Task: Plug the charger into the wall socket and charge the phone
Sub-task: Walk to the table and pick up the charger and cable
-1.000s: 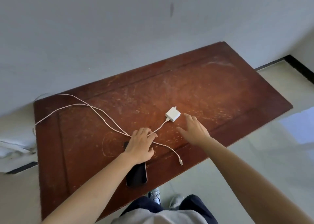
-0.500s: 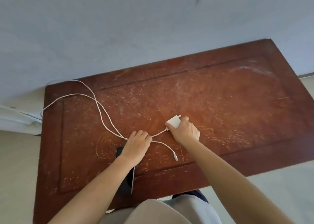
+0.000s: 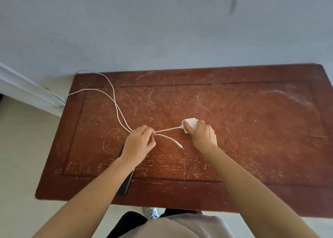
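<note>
A white charger block point(image 3: 190, 123) sits near the middle of the scratched brown table point(image 3: 234, 120), and my right hand point(image 3: 202, 135) grips it from the near side. Its white cable point(image 3: 115, 102) loops out to the table's far-left corner and back. My left hand point(image 3: 139, 144) pinches both strands of that cable just left of the block. The cable's free plug end point(image 3: 181, 146) lies on the wood between my hands. A dark phone point(image 3: 126, 181) lies near the front edge, mostly hidden under my left forearm. No wall socket is visible.
A plain grey-blue wall point(image 3: 162, 30) rises right behind the table. A white skirting board point(image 3: 27, 91) runs along the floor at the left. Pale floor tiles surround the table, and my legs and a shoe point(image 3: 150, 212) show below its front edge.
My right hand went from hovering open beside the charger block to closing on it. My left hand has gathered the cable strands into a pinch. The view has tilted to look straighter down.
</note>
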`<state>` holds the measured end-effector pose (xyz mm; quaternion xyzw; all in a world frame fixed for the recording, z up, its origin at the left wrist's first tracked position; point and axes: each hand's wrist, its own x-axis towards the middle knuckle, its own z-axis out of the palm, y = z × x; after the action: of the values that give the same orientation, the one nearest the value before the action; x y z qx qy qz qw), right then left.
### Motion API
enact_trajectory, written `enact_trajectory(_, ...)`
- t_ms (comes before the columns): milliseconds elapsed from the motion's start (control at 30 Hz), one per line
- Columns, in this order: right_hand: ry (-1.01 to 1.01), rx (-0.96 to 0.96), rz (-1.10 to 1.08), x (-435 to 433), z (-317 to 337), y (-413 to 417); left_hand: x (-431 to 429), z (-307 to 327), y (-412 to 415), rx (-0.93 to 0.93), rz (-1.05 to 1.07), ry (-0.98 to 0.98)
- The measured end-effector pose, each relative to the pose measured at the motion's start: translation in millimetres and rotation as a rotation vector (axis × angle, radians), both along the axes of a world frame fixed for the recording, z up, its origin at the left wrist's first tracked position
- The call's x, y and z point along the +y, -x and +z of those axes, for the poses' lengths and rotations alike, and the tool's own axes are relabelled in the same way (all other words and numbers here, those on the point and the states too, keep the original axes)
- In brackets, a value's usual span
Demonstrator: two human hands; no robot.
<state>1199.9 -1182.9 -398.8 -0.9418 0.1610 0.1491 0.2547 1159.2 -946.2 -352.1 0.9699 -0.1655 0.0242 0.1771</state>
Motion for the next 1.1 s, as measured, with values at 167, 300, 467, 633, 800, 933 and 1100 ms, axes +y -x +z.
enact_trajectory(167, -0.656, -0.076, -0.318, 23, 40, -11, 19, 40, 1, -0.065, 0.178, 0.233)
enact_trajectory(300, -0.957, -0.221, -0.355, 59, 84, -15, 48, 77, 6, -0.209, 0.385, 0.522)
enact_trajectory(467, -1.047, -0.424, -0.215, 125, 149, 12, 114, 135, 29, -0.335, 0.566, 0.895)
enact_trajectory(633, -1.209, -0.555, -0.133, 216, 214, 67, 201, 190, 93, -0.311, 0.523, 1.203)
enact_trajectory(800, -1.562, -0.497, -0.120, 308, 271, 122, 286, 225, 159, -0.266, 0.496, 1.376)
enact_trajectory(933, -1.870, -0.260, -0.104, 371, 300, 163, 340, 234, 196, -0.116, 0.467, 1.361)
enact_trajectory(1100, -1.969, -0.107, -0.182, 417, 304, 179, 374, 203, 227, 0.217, 0.391, 1.152)
